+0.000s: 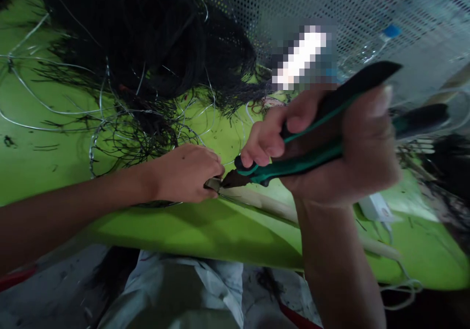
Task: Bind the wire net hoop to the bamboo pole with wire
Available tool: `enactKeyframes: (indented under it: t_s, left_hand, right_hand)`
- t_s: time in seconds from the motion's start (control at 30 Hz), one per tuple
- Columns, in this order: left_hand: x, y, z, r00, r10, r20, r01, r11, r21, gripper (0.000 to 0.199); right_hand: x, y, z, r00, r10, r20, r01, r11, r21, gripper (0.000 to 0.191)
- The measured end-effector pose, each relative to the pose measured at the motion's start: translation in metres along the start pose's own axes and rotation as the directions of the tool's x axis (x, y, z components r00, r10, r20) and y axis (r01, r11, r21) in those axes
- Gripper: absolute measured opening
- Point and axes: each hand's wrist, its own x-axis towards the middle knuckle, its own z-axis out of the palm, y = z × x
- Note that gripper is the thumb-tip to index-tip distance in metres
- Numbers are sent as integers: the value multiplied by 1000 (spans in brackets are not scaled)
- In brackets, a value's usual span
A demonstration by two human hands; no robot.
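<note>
Pliers (312, 160) with black and green handles are held in my right hand (341, 148), its fingers wrapped around the upper handle and the palm against the lower one. Their dark jaws point left and meet a small metallic piece (213, 184) at the fingertips of my left hand (185, 172). The left fingers are closed on that piece, palm down, low over the green table (176, 226). From the jaws a pale rod (264, 205) runs to the lower right, under my right wrist. Whether the jaws grip anything is too small to tell.
A big heap of black fibres (147, 35) with loose wires (47, 108) lies behind my left hand. A perforated grey panel (253, 6) stands at the back. A blue-capped bottle (389, 33) is at the upper right, and a white plug block (376, 207) with a cord lies at the right.
</note>
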Motion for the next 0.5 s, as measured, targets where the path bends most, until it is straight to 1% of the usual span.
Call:
enactKeyframes:
  t_s: [0.13,0.2,0.23,0.3,0.37,0.43,0.5]
  left_hand:
    - [-1,2,-2,1000,-23,-18,23,1000,-20,13]
    - [-3,3,-3,999,-43,-23,42,998,-38,13]
    - [-3,3,-3,998,-50,-25,49,998,-43,14]
    - [-3,2,-3,998,-63,-25,61,997,-46,17]
    - [-2,1,-2,997,-80,-18,79,995,-52,21]
    - [-2,0,-1,994,-106,-12,105,993,-58,25]
    - [-2,1,-1,993,-115,-11,114,991,-65,26]
  right_hand:
    - [-10,-2,21,981,-31,-192,26,999,-31,34]
    - [-13,-2,33,962,-48,-268,20,994,-105,31]
    - [-14,-1,37,945,-77,-319,30,988,-149,31]
    - [-16,3,44,898,-141,-417,46,972,-230,33]
    - [-18,9,48,837,-197,-511,57,959,-277,36]
    - [-18,13,52,772,-189,-607,5,956,-292,40]
    - [-17,15,57,693,-168,-701,-58,956,-287,44]
